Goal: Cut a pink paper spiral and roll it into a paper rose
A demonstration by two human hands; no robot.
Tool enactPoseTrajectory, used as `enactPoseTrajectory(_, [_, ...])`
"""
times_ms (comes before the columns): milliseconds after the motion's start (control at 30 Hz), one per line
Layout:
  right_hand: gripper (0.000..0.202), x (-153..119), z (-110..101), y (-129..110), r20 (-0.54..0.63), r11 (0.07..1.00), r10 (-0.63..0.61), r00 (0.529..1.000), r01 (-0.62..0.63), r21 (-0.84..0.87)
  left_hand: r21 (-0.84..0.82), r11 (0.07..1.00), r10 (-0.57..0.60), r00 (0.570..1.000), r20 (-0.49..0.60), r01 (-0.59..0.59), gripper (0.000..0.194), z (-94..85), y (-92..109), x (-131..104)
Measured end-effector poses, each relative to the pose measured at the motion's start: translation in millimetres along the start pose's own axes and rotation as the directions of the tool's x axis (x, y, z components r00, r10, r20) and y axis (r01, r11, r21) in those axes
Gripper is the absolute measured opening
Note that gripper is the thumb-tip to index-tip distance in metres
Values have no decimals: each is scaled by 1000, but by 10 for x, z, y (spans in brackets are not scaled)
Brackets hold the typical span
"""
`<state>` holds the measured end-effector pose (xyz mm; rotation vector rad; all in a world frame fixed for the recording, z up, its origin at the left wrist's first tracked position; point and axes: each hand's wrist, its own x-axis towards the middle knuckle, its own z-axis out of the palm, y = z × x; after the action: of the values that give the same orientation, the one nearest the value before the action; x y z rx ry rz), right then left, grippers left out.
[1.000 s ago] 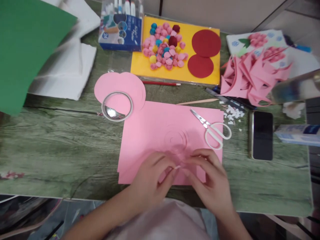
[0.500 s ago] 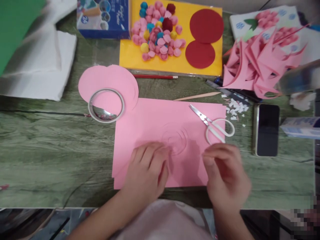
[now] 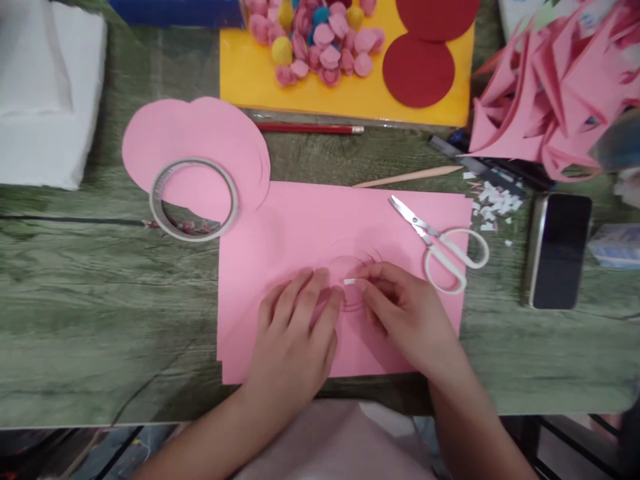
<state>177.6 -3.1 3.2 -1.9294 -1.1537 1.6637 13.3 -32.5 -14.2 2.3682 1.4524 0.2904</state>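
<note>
My left hand lies with its fingers spread on the pink paper sheets, the fingertips beside a thin pink paper spiral. Between the thumb and forefinger of my right hand is a small white strip, held over the spiral. Part of the spiral is hidden under my right fingers. White-handled scissors rest slightly open on the right part of the sheets, just above my right hand.
A tape roll overlaps pink paper circles at left. Behind lie a red pencil, a wooden stick and a yellow pack bearing small paper pieces. White scraps, pink offcuts and a phone are at right.
My right hand has moved left to the spiral, and the white strip now shows in its pinch. My left fingers have spread out. The view has shifted closer to the table.
</note>
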Motion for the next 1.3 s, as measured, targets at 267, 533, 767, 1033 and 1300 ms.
enactPoseTrajectory(267, [16,30,49,-18,-70,986,-16,997,4,-164,-3,1000,-2,1000,-28,1,32,2,-14,4])
enactPoseTrajectory(533, [15,38,60,-61,-117,963,-56,992,23,-269,-23,1000,-3,1000,-22,3,34,12,-26,-2])
enactPoseTrajectory(767, [13,42,69,-67,-140,949,-82,987,34,-313,-21,1000,3,1000,-30,-4,34,16,-28,3])
enactPoseTrajectory(1033, [11,42,79,-87,-161,920,-120,980,48,-388,-20,1000,4,999,-43,-5,33,5,-34,7])
enactPoseTrajectory(1300, [10,35,75,-100,-162,890,-160,974,71,-451,-18,1000,12,999,-43,-12,34,14,-24,9])
